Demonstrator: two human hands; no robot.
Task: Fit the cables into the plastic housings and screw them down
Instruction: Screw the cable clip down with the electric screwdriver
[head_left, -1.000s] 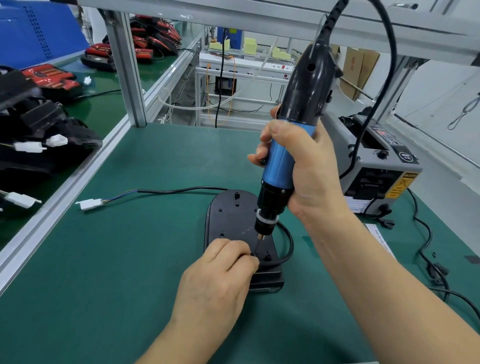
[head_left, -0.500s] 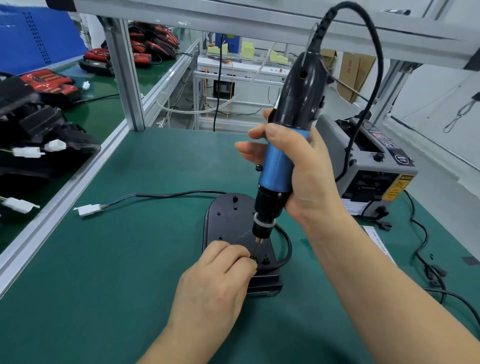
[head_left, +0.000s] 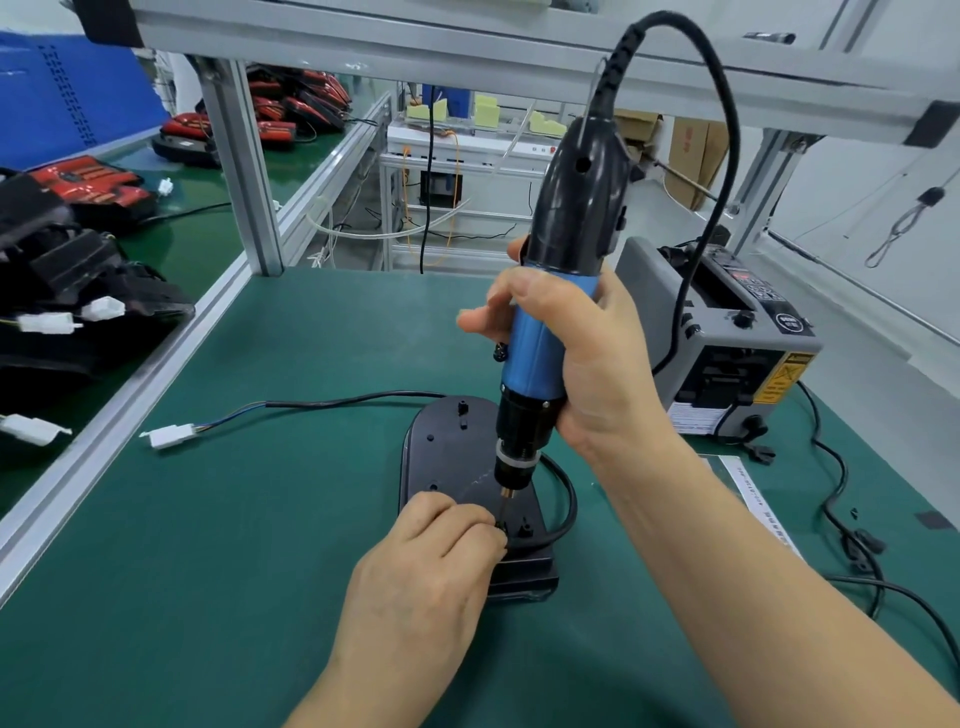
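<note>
While gripping the blue electric screwdriver (head_left: 540, 332) upright in the right hand (head_left: 587, 358), bit down on the black plastic housing (head_left: 447, 457) lying on the green surface (head_left: 260, 519); left hand (head_left: 431, 566) pinched at the bit tip; black cable (head_left: 566, 499) looped just beside the housing.

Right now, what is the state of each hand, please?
Left hand: closed, fingertips pinched at the screwdriver bit on the black housing; what they pinch cannot be told.
Right hand: closed around the electric screwdriver.
</note>
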